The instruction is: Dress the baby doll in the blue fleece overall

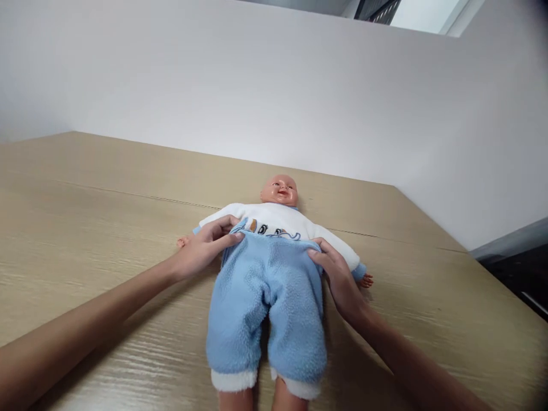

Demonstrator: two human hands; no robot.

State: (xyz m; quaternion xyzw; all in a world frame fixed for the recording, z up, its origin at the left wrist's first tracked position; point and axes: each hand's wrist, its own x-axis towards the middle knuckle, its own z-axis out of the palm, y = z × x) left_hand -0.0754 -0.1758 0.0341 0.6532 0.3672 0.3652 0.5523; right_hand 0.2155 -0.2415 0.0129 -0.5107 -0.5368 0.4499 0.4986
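On its back lies a baby doll (pixel 280 191), its head toward the wall and its legs toward me. It wears a white fleece top (pixel 278 212) with blue cuffs and a stitched face pattern on the front. Light blue fleece pants (pixel 268 285) with white hems cover its hips and thighs. My left hand (pixel 212 242) pinches the waistband at the left side, thumb on the outside. At the right side of the waistband, my right hand (pixel 336 268) grips the cloth between thumb and fingers. A dark drawstring loop shows at the waist.
The doll rests on a wood-grain table (pixel 107 228) with thin seams across its top. Behind the table stands a white wall (pixel 214 85) with an opening at the top right. A dark object (pixel 518 268) is beyond the right edge.
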